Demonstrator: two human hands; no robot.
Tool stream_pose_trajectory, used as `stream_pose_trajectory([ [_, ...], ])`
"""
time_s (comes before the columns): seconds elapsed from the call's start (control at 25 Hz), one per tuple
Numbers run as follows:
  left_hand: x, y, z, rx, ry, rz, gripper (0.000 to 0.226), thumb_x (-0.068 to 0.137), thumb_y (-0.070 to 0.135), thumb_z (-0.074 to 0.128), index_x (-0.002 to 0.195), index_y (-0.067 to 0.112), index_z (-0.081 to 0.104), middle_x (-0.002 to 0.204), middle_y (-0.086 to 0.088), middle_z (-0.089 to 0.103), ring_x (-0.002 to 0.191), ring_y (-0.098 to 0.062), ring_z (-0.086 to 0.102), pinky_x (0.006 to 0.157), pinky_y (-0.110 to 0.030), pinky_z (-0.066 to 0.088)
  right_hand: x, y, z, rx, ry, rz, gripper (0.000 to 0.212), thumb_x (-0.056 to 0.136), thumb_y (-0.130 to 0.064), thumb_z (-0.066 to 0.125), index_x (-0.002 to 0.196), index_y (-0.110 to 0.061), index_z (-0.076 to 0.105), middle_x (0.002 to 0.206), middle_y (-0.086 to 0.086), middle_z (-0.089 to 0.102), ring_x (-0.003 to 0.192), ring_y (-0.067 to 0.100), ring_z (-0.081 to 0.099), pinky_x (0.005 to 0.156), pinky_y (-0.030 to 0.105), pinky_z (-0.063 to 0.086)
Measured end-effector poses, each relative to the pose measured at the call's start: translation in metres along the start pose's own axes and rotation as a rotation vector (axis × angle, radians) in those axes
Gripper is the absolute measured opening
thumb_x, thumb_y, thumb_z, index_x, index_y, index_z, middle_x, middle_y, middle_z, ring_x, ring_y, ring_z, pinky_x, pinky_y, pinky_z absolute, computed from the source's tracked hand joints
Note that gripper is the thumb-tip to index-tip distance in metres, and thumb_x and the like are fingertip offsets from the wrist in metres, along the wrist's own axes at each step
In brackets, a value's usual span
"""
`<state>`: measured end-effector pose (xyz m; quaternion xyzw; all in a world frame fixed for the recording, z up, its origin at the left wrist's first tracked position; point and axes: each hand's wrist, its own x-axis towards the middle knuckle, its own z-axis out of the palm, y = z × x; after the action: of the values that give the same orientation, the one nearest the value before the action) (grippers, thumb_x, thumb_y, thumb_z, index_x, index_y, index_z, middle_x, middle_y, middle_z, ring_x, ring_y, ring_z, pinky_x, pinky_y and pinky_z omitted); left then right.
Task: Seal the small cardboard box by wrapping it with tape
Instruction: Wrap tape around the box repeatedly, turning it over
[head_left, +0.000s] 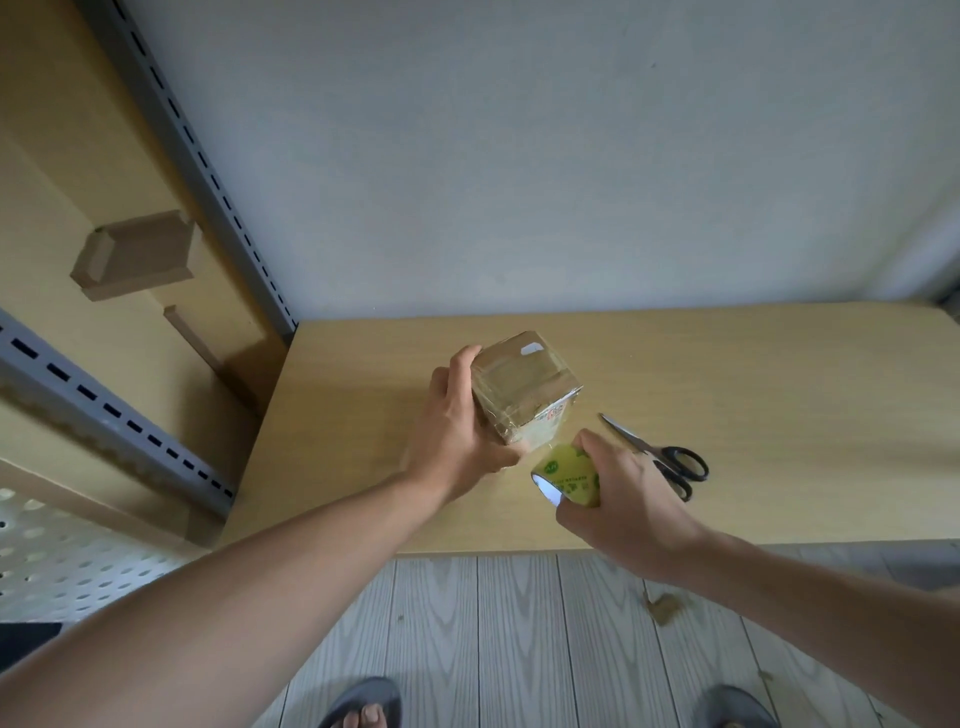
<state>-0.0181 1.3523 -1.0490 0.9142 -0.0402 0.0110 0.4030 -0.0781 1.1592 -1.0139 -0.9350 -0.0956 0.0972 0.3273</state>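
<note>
We find the small cardboard box (524, 384) held tilted over the wooden table (779, 395), already banded with glossy clear tape. The left hand (457, 436) grips the box's left side, fingers curled along its far edge and palm beneath. Just beside the box's near corner, the right hand (623, 493) is closed round a yellow-green tape roll (569, 475). We cannot tell whether a strip joins the roll to the box. To the right of the box, black-handled scissors (660, 457) lie flat on the table, partly behind the right hand. Well to the left of the box, a folded cardboard piece (137, 254) rests on a shelf.
</note>
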Motion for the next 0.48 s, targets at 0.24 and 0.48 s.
stream_pose_trajectory([
  [0.24,0.003,-0.012,-0.019,0.047,-0.178,0.070,0.123,0.067,0.018,0.092,0.160,0.022,0.012,0.149,-0.003,0.035,0.125,-0.011,0.042,0.099,-0.011,0.026,0.017,0.012,0.011,0.034,-0.044,0.007,0.021,0.075,-0.018,0.062,0.081,-0.025,0.043,0.064,0.001,0.052,0.050,0.013,0.041,0.042,0.025,0.030],
  [0.48,0.014,0.002,-0.045,0.240,-0.251,0.159,0.095,0.083,0.070,0.030,0.159,0.012,0.021,0.161,-0.006,0.027,0.141,-0.022,0.040,0.113,-0.038,0.037,0.027,0.008,0.020,0.067,-0.056,-0.002,0.021,0.080,-0.020,0.062,0.085,-0.027,0.042,0.064,-0.002,0.053,0.049,0.014,0.044,0.043,0.031,0.035],
])
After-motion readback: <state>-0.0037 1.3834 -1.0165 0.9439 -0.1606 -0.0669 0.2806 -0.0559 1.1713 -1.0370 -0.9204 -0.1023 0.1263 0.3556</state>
